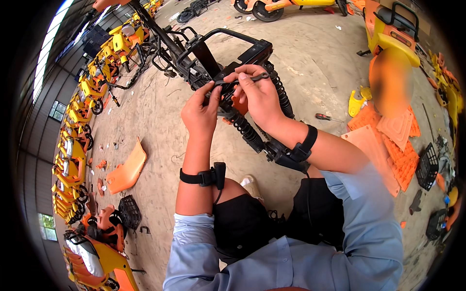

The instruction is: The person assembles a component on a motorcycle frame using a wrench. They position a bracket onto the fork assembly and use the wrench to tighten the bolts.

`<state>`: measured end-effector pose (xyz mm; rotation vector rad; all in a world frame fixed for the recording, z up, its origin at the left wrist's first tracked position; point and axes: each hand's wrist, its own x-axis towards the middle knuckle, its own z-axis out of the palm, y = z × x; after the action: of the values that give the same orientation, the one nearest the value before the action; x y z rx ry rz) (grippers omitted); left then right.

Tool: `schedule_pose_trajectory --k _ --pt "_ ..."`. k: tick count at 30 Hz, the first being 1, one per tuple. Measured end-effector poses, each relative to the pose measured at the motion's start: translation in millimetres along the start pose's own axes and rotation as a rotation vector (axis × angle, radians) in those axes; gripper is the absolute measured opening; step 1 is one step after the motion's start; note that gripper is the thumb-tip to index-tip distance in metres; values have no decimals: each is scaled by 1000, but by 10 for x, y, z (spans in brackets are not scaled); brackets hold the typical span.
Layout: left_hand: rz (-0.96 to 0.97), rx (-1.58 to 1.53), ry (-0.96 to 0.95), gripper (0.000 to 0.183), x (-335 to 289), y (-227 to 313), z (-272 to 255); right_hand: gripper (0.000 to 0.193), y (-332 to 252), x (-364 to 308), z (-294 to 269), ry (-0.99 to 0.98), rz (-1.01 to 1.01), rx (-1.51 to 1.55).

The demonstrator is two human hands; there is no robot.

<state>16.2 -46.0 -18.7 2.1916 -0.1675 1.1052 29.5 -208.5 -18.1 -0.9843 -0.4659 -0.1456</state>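
A stripped black scooter frame [209, 56] stands in front of me, with two coil-spring shock absorbers [246, 130] at its rear. My right hand [259, 97] is closed around a slim dark wrench [262, 76], whose rounded end sticks out past the thumb. Thumb and fingertips of my left hand [201, 107] pinch together at the wrench's other end, just above the frame's rear. Whether a small part is also between those fingertips is hidden. Black straps with small devices sit on both my forearms.
To the right, a screwdriver [329, 117] lies on the concrete near a yellow plastic part [358, 100] and stacked orange panels [392, 140]. An orange curved panel [127, 167] and a black basket [129, 212] lie left. Rows of yellow scooters [77, 155] line the left wall.
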Motion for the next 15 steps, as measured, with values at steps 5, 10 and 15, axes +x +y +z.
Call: schedule_pose_trajectory --k 5,10,15 --pt "-43 -125 10 20 -34 -90 17 23 -14 -113 52 -17 26 -37" --pt "-5 -189 40 19 -39 -137 64 24 -58 -224 109 -12 61 -35" --pt "-33 -143 6 29 -50 -185 18 22 -122 -120 5 -124 67 -80"
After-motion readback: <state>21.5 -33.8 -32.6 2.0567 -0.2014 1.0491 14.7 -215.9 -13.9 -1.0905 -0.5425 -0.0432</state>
